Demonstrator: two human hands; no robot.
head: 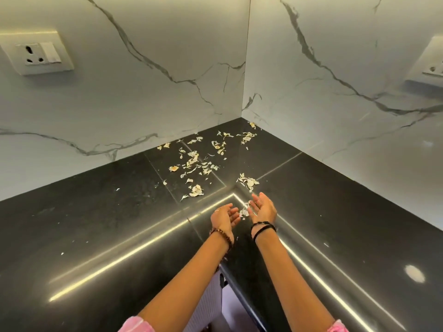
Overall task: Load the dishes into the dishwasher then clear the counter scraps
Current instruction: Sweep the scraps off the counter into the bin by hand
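Note:
Pale, papery scraps [195, 161] lie scattered over the black counter [100, 226] toward its inner corner. A small clump of scraps [248, 182] lies just beyond my fingertips. My left hand [224, 215] and my right hand [262, 207] hover side by side over the counter, palms facing each other, fingers apart. A few white bits [244, 212] show between the two palms; I cannot tell whether they rest on the counter or in a hand.
Marble-patterned walls meet at the corner behind the scraps. A wall socket [38, 56] sits at the upper left, another socket [429, 68] at the right edge. Tiny white crumbs [62, 254] dot the counter at left. A cabinet front [211, 305] shows below between my arms.

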